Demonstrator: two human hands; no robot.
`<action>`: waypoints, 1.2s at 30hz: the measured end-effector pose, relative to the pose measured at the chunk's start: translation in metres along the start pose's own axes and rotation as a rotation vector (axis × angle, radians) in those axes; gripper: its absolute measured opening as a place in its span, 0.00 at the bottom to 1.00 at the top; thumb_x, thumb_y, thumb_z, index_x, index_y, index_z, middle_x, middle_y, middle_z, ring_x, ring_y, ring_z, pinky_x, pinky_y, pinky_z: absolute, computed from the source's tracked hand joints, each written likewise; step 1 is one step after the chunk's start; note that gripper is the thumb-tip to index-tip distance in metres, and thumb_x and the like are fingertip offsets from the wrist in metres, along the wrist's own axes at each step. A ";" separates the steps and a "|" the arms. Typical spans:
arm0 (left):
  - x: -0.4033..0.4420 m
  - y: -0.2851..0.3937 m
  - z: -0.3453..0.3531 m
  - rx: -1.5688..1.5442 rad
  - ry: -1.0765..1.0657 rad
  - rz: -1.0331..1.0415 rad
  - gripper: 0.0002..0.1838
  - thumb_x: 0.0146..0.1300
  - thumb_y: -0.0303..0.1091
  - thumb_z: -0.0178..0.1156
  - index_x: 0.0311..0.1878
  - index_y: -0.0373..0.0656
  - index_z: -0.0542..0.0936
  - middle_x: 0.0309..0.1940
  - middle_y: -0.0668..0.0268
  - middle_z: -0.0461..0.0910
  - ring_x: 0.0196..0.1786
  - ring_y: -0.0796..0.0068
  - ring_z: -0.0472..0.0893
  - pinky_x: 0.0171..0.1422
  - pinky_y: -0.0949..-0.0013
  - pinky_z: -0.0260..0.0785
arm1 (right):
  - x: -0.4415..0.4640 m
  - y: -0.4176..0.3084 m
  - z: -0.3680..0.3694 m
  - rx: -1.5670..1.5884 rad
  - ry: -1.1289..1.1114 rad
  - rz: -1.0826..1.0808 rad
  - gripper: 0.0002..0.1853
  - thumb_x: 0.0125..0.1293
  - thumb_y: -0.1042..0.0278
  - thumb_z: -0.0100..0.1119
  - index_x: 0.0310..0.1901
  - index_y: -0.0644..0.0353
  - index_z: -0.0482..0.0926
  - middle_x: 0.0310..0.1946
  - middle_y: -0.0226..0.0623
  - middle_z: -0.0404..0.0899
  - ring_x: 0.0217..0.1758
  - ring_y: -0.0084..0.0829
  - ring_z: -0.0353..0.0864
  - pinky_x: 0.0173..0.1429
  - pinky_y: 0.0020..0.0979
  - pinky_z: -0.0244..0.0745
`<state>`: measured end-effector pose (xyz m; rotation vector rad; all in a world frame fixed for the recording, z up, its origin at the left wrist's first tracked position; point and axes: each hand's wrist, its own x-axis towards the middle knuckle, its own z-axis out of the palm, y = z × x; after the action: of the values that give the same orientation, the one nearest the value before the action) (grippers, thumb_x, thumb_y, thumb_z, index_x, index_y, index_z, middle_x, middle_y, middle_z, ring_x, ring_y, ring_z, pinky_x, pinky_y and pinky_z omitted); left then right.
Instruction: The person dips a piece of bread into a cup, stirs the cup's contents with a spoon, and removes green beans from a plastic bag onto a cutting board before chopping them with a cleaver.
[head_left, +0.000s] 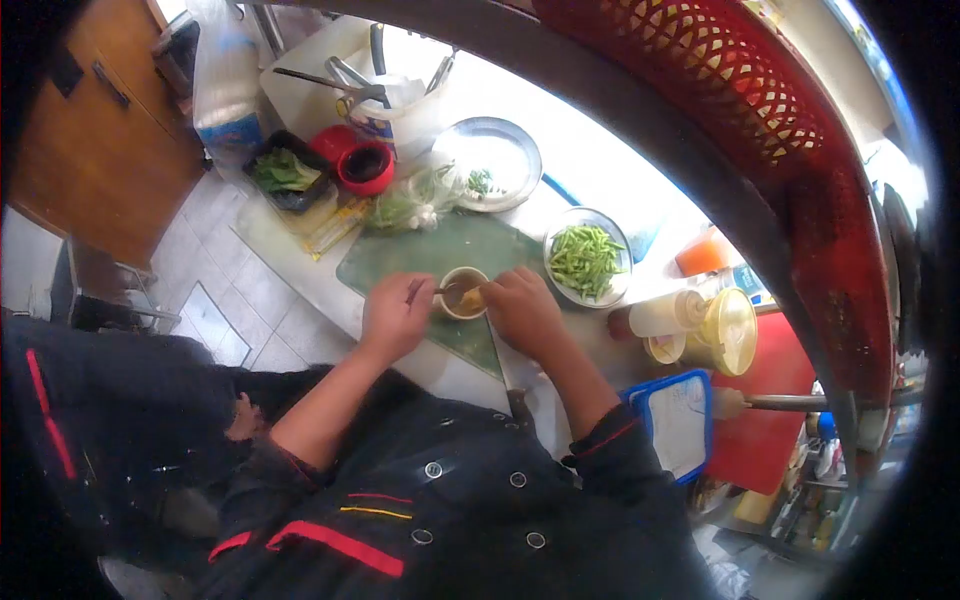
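A small pale cup point(464, 271) with brownish contents stands over the green cutting board point(400, 258), in front of my body. My left hand point(397, 315) is closed around a thin dark handle, apparently a spoon's, which reaches over the cup's left rim. The end inside the cup is hard to make out. On the other side, my right hand point(524, 308) is closed, its fingers pinching the cup's right rim. A yellowish-brown bit shows in the cup near those fingertips.
Right of the board is a bowl of cut green beans point(586, 262). Behind it sit a white plate point(510, 150) with chopped greens, bagged vegetables point(415, 200), a red bowl point(366, 168) and a utensil bucket point(405, 125). A squeeze bottle point(665, 313) lies right; another person point(120, 420) is at left.
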<state>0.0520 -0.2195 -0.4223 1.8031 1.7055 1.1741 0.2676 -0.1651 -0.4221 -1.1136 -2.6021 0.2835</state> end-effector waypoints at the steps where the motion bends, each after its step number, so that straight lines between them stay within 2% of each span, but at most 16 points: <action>1: 0.001 0.000 0.002 -0.006 -0.031 -0.065 0.12 0.66 0.37 0.56 0.40 0.38 0.82 0.34 0.53 0.82 0.38 0.53 0.81 0.43 0.59 0.73 | -0.003 0.000 0.000 0.027 0.033 -0.014 0.09 0.53 0.72 0.57 0.37 0.54 0.79 0.32 0.34 0.76 0.42 0.39 0.75 0.47 0.40 0.70; 9: 0.006 -0.017 0.005 -0.202 -0.120 -0.343 0.13 0.66 0.39 0.56 0.42 0.39 0.82 0.37 0.56 0.84 0.38 0.61 0.83 0.45 0.63 0.74 | -0.010 0.000 -0.003 0.105 0.103 -0.001 0.09 0.52 0.72 0.60 0.37 0.55 0.78 0.32 0.37 0.76 0.41 0.41 0.75 0.46 0.42 0.72; 12: -0.006 -0.060 -0.004 -0.187 -0.062 -0.355 0.14 0.67 0.41 0.56 0.43 0.39 0.82 0.37 0.57 0.85 0.38 0.63 0.84 0.44 0.64 0.74 | -0.010 0.002 -0.003 0.186 0.140 0.010 0.09 0.52 0.74 0.60 0.37 0.56 0.78 0.33 0.38 0.77 0.40 0.43 0.75 0.46 0.42 0.72; 14: -0.020 -0.102 -0.008 -0.272 0.106 -0.438 0.14 0.68 0.41 0.54 0.43 0.40 0.82 0.36 0.56 0.84 0.37 0.60 0.83 0.43 0.63 0.74 | -0.012 0.005 0.002 0.274 0.179 0.053 0.09 0.52 0.74 0.62 0.38 0.58 0.79 0.34 0.39 0.78 0.42 0.43 0.76 0.47 0.42 0.73; 15: -0.026 -0.122 -0.010 -0.270 0.100 -0.440 0.14 0.68 0.41 0.54 0.43 0.40 0.82 0.36 0.56 0.84 0.37 0.60 0.83 0.43 0.63 0.74 | -0.013 0.007 0.004 0.277 0.179 0.059 0.09 0.52 0.74 0.62 0.38 0.58 0.79 0.34 0.39 0.78 0.42 0.43 0.76 0.47 0.42 0.73; 17: -0.035 -0.153 -0.013 -0.034 0.156 -0.261 0.15 0.71 0.43 0.52 0.40 0.40 0.80 0.28 0.63 0.79 0.28 0.71 0.77 0.35 0.67 0.70 | -0.015 0.009 0.010 0.333 0.256 0.146 0.10 0.55 0.72 0.64 0.40 0.59 0.80 0.35 0.41 0.79 0.39 0.41 0.78 0.45 0.40 0.74; 18: -0.035 -0.156 -0.013 -0.032 0.155 -0.265 0.15 0.71 0.43 0.52 0.40 0.40 0.80 0.28 0.63 0.79 0.28 0.71 0.77 0.35 0.67 0.70 | -0.013 0.006 0.007 0.337 0.253 0.146 0.10 0.55 0.72 0.64 0.40 0.59 0.80 0.35 0.41 0.79 0.39 0.41 0.78 0.45 0.40 0.74; 20: -0.036 -0.159 -0.009 0.308 0.135 -0.061 0.13 0.68 0.41 0.52 0.37 0.41 0.79 0.29 0.58 0.79 0.31 0.59 0.79 0.36 0.60 0.70 | -0.013 0.001 -0.003 0.626 0.124 0.512 0.12 0.57 0.70 0.65 0.44 0.60 0.81 0.34 0.38 0.81 0.35 0.33 0.80 0.42 0.32 0.75; 21: -0.035 -0.153 -0.008 0.307 0.133 -0.068 0.13 0.68 0.41 0.52 0.37 0.41 0.79 0.29 0.58 0.79 0.31 0.59 0.79 0.36 0.60 0.70 | -0.012 0.000 -0.009 0.626 0.117 0.514 0.12 0.57 0.70 0.65 0.44 0.60 0.81 0.34 0.38 0.81 0.35 0.33 0.80 0.42 0.32 0.75; 23: -0.032 -0.133 -0.009 0.299 0.130 -0.151 0.12 0.65 0.39 0.53 0.37 0.41 0.79 0.30 0.55 0.79 0.34 0.51 0.79 0.39 0.56 0.71 | -0.009 -0.003 -0.024 0.803 0.069 0.614 0.12 0.58 0.73 0.65 0.45 0.61 0.81 0.34 0.33 0.82 0.34 0.25 0.79 0.40 0.27 0.74; 27: -0.034 -0.138 -0.005 0.286 0.123 -0.123 0.11 0.64 0.39 0.53 0.37 0.42 0.79 0.30 0.55 0.79 0.34 0.52 0.79 0.39 0.57 0.71 | -0.004 -0.012 -0.060 1.021 0.103 0.608 0.14 0.55 0.77 0.65 0.45 0.61 0.81 0.36 0.33 0.82 0.40 0.22 0.79 0.44 0.25 0.74; 29: -0.034 -0.139 -0.004 0.334 0.133 -0.164 0.11 0.62 0.41 0.54 0.38 0.46 0.80 0.31 0.58 0.79 0.35 0.53 0.80 0.40 0.55 0.71 | -0.001 -0.020 -0.077 1.237 0.330 0.315 0.15 0.53 0.77 0.69 0.45 0.61 0.81 0.39 0.38 0.82 0.45 0.28 0.80 0.47 0.28 0.75; 31: -0.035 -0.139 -0.004 0.332 0.137 -0.146 0.10 0.62 0.41 0.55 0.37 0.45 0.80 0.31 0.57 0.79 0.35 0.53 0.80 0.39 0.55 0.71 | 0.008 -0.030 -0.107 1.256 0.352 0.038 0.16 0.53 0.76 0.71 0.45 0.61 0.80 0.41 0.41 0.81 0.47 0.33 0.81 0.50 0.33 0.76; 33: -0.035 -0.141 -0.003 0.328 0.148 -0.121 0.10 0.62 0.40 0.55 0.37 0.45 0.80 0.31 0.57 0.79 0.35 0.52 0.79 0.39 0.55 0.71 | 0.013 -0.056 -0.140 1.451 0.374 -0.053 0.13 0.57 0.70 0.70 0.43 0.62 0.81 0.43 0.43 0.81 0.46 0.39 0.81 0.50 0.38 0.77; 35: -0.036 -0.146 -0.004 0.330 0.112 -0.136 0.11 0.61 0.40 0.55 0.37 0.44 0.80 0.31 0.56 0.79 0.35 0.51 0.79 0.39 0.54 0.70 | 0.018 -0.065 -0.161 1.505 0.262 -0.276 0.11 0.62 0.66 0.66 0.42 0.63 0.81 0.43 0.45 0.81 0.45 0.41 0.81 0.50 0.39 0.76; 36: -0.036 -0.146 -0.003 0.322 0.117 -0.125 0.11 0.61 0.40 0.55 0.37 0.44 0.80 0.31 0.56 0.79 0.35 0.51 0.79 0.39 0.54 0.70 | 0.023 -0.072 -0.168 1.492 0.267 -0.281 0.11 0.62 0.66 0.66 0.42 0.63 0.81 0.43 0.45 0.81 0.45 0.41 0.81 0.50 0.39 0.76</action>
<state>-0.0377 -0.2282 -0.5430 1.8011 2.1452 1.0159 0.2618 -0.1872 -0.2389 -0.1820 -1.4916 1.4952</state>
